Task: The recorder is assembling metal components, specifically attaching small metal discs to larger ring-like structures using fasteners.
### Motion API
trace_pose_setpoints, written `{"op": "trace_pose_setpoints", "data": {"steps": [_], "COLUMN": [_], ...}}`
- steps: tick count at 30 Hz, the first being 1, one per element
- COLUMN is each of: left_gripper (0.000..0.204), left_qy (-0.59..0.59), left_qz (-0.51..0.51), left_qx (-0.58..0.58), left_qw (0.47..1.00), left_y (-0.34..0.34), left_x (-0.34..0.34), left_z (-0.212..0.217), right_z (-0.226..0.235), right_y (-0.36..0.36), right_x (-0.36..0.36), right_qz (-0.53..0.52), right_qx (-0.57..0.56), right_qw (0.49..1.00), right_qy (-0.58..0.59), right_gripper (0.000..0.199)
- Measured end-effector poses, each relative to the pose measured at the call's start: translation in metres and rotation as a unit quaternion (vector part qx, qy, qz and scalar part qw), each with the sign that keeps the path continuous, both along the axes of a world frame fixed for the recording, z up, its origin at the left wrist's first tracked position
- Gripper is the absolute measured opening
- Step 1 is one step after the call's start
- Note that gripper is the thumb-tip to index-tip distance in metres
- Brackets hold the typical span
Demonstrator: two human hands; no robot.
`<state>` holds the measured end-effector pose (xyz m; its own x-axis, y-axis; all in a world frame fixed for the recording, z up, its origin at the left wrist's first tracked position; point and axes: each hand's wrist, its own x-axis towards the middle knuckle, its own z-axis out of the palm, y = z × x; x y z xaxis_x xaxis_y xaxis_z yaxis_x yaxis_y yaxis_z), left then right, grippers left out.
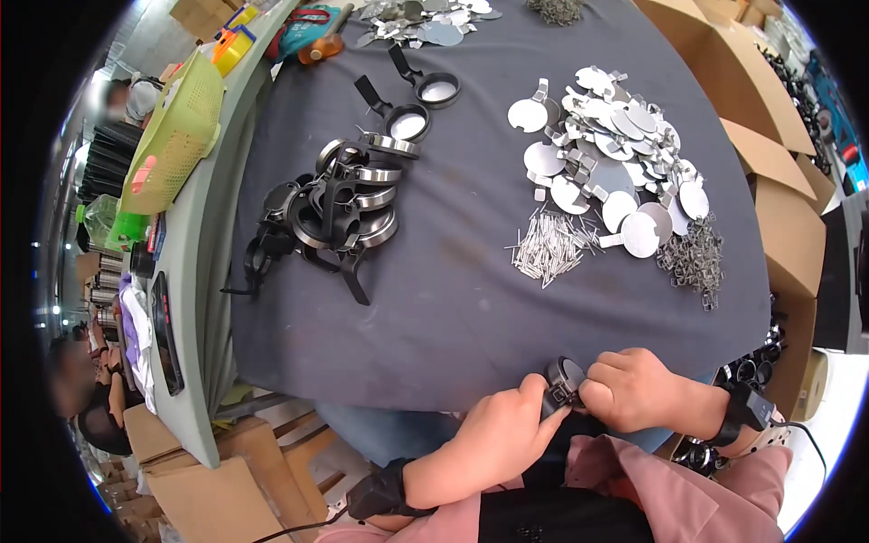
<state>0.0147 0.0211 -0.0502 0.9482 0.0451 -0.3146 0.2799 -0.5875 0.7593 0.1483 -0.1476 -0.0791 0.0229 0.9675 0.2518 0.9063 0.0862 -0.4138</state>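
Close to my body, at the table's near edge, a small black round lid-like part [568, 371] with a hinge-like bracket on its side is held up. My left hand [496, 436] is closed round it from the left. At its right side my right hand [632, 389] is closed, fingertips pressed against the bracket; anything small between them is hidden. Ahead of my hands lie a heap of thin metal pins [549, 249], a pile of small wire springs or clips [692, 261] and a large pile of silvery round discs with tabs [625, 136].
Black rings with handles and metal rims [339, 204] are piled at the left, two [405, 122] standing apart. More metal pieces [425, 20] lie at the far edge. Cardboard boxes [778, 208] line the right side. A side table at left bears a green basket [176, 136] and a phone [167, 330].
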Motion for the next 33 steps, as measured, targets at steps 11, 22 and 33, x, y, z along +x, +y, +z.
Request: {"op": "trace_pose_setpoints", "data": {"steps": [11,22,33], "left_gripper": [0.039,0.040,0.037], "left_qy": [0.085,0.044,-0.073], "left_qz": [0.004,0.058,0.048], "left_qx": [-0.003,0.004,0.090], "left_qw": [0.996,0.997,0.992], "left_y": [-0.005,-0.016,-0.035], "left_x": [0.003,0.003,-0.020], "left_z": [0.002,0.008,-0.009], "right_z": [-0.002,0.009,0.014], "right_y": [0.002,0.002,-0.010], "right_x": [-0.009,-0.005,-0.021], "right_qz": [-0.035,-0.049,-0.061], "right_qx": [-0.028,-0.062,-0.070], "right_qw": [0.999,0.996,0.995], "right_qy": [-0.002,0.051,0.023], "right_gripper": [0.022,0.019,0.015]}}
